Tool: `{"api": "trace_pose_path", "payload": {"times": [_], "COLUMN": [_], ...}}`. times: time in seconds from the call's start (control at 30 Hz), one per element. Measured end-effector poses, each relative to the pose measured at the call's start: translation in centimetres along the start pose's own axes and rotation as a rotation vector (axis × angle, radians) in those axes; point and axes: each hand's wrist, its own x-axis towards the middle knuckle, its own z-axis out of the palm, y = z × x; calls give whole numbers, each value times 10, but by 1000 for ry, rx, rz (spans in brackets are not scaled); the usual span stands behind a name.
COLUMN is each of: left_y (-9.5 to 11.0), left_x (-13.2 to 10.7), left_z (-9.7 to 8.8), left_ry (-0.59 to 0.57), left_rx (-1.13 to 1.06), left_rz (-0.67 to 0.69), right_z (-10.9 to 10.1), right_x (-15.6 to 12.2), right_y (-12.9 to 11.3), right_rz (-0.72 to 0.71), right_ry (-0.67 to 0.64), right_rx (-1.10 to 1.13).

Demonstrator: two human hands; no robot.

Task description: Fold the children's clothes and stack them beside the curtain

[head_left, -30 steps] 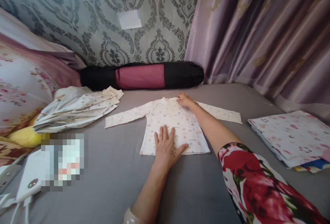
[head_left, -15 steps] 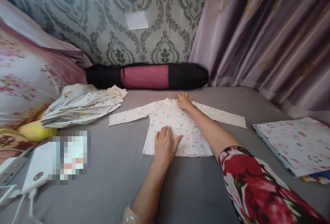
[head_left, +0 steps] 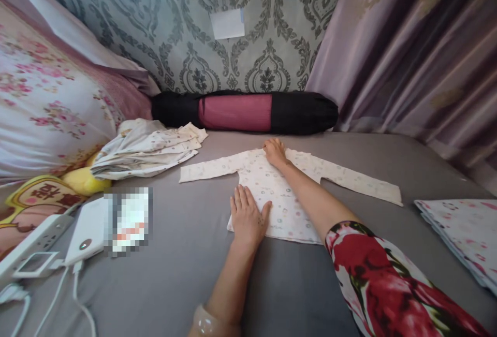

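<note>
A small white long-sleeved shirt (head_left: 277, 197) with a faint pastel print lies flat on the grey bed sheet, both sleeves stretched out sideways. My left hand (head_left: 248, 215) rests flat on its lower left part, fingers extended and thumb apart. Up at the neckline, my right hand (head_left: 275, 151) has its fingers curled at the collar, covering part of it. My right forearm crosses over the shirt's right side and hides some of the hem.
Left of the shirt lies a crumpled pile of pale clothes (head_left: 149, 150). Nearer are a white power bank (head_left: 88, 231) with cables and a power strip (head_left: 41, 241). A black and pink rolled bag (head_left: 235, 113) lies along the wall. Folded printed cloth (head_left: 462, 228) sits at right.
The view has turned a little to the left, so the scene sits further right. My right hand has shifted leftward along the collar, its fingers more curled. My left hand stays flat, nearer the shirt's left edge.
</note>
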Motion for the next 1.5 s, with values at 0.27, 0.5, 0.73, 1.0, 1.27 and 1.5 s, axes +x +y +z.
{"api": "trace_pose_path", "payload": {"times": [0.27, 0.5, 0.73, 1.0, 1.27, 1.5], "left_y": [1, 1, 8, 8, 7, 3], "left_x": [0, 0, -3, -8, -8, -12], "left_z": [-3, -3, -6, -1, -6, -8], "left_ry": [-19, 51, 129, 14, -30, -47], "left_rx": [7, -22, -33, 1, 14, 14], "left_rz": [-6, -6, 119, 214, 226, 237], "right_z": [8, -20, -34, -31, -40, -59], "right_x": [3, -20, -80, -97, -125, -198], "right_y": [-2, -1, 22, 28, 20, -10], "right_rz": [79, 48, 256, 286, 164, -21], "right_ry": [32, -37, -61, -100, -158, -249], "right_rx": [5, 80, -28, -30, 11, 21]}}
